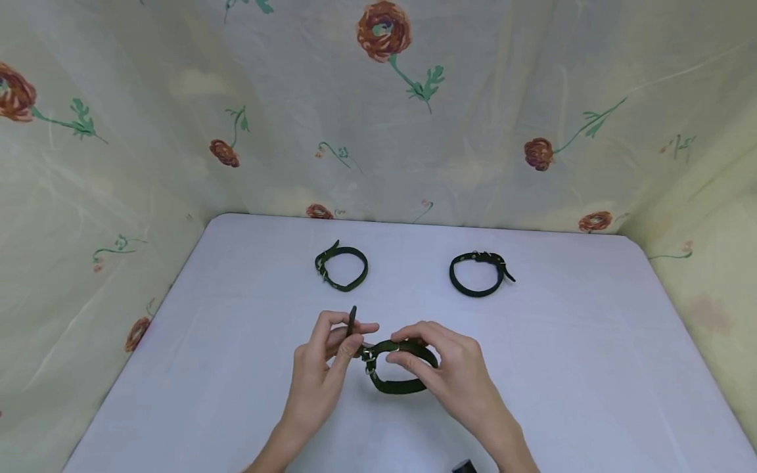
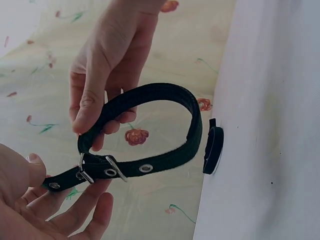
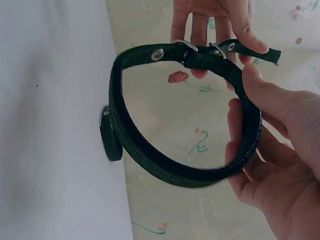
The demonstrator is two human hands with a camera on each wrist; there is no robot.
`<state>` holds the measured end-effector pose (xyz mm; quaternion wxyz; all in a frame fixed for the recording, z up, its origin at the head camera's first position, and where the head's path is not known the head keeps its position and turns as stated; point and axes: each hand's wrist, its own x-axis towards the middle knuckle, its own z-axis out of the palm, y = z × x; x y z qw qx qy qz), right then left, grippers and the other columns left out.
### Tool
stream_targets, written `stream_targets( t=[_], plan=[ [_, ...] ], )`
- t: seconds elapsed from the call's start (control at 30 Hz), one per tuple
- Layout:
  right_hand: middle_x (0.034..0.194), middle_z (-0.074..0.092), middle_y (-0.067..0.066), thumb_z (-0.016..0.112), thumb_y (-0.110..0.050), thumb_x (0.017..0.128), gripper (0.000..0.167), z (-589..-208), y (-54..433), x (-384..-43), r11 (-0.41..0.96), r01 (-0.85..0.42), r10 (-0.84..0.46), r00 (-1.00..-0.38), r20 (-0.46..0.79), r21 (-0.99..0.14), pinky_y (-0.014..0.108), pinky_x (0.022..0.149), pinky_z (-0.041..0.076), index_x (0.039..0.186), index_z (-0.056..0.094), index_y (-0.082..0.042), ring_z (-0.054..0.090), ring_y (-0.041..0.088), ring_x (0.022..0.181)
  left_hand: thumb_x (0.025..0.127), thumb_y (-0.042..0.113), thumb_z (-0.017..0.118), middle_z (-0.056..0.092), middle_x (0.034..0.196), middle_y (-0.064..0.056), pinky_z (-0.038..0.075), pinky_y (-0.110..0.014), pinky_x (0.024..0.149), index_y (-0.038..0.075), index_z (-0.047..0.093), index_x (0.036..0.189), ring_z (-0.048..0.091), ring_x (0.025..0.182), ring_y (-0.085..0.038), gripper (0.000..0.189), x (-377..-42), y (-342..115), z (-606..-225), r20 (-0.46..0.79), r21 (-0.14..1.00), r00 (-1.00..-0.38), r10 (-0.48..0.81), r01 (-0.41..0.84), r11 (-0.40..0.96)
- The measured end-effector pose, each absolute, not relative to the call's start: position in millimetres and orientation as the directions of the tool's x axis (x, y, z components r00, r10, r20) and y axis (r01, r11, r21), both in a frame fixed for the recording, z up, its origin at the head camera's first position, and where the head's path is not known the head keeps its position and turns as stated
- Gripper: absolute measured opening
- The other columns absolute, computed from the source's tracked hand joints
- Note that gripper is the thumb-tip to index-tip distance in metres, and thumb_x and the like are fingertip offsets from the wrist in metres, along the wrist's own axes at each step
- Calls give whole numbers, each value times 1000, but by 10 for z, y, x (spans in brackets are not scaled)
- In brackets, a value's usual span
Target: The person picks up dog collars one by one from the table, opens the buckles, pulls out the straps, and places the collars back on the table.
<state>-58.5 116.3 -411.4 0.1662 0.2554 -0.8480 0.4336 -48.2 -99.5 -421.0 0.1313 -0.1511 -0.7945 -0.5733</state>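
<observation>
Both hands hold a dark green collar point(image 1: 397, 387) above the table. It forms a loop, with its strap through a metal buckle point(image 2: 85, 170) and several metal eyelets along it. The left hand point(image 1: 322, 368) pinches the strap's free end point(image 3: 272, 55) between thumb and fingers, left of the buckle. On the loop's other side, the right hand point(image 1: 449, 368) grips the band near the buckle, thumb on one face and fingers on the other. A metal ring point(image 2: 117, 169) sits beside the buckle.
Two similar buckled collars lie farther back on the white table point(image 1: 236, 328): one collar point(image 1: 356, 284) on the left, another collar point(image 1: 467, 291) on the right. A small dark object point(image 1: 464, 466) shows at the front edge. Flower-patterned cloth point(image 1: 473, 131) hangs behind and at the sides.
</observation>
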Motion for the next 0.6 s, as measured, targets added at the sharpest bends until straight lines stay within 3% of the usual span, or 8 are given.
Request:
stream_targets(
  t=[0.2,0.43,0.6],
  plan=[
    [97,79,-9,91,-16,87,24,-4112,1130,-584,475,-589,-276,-805,525,-653,11,76,54,106,77,-19,69,1,83,108,15,65,82,121,-3,65,-33,91,13,57,127,82,103,-16,21,-453,-970,-4202,350,876,-929,121,370,310],
    [100,80,-8,90,-15,88,23,-4086,1118,-573,470,-578,-224,-809,543,-667,11,82,54,106,75,-20,71,5,87,105,18,71,82,116,-6,66,-31,87,12,61,126,81,94,-13,24,-420,-955,-4263,308,892,-941,144,338,300],
    [100,79,-8,89,-14,90,22,-4081,1091,-574,448,-566,-181,-816,549,-692,12,83,55,107,75,-19,72,5,88,104,20,72,83,111,-7,64,-29,91,13,63,127,81,98,-13,26,-431,-964,-4301,250,926,-955,161,285,250]
  ],
)
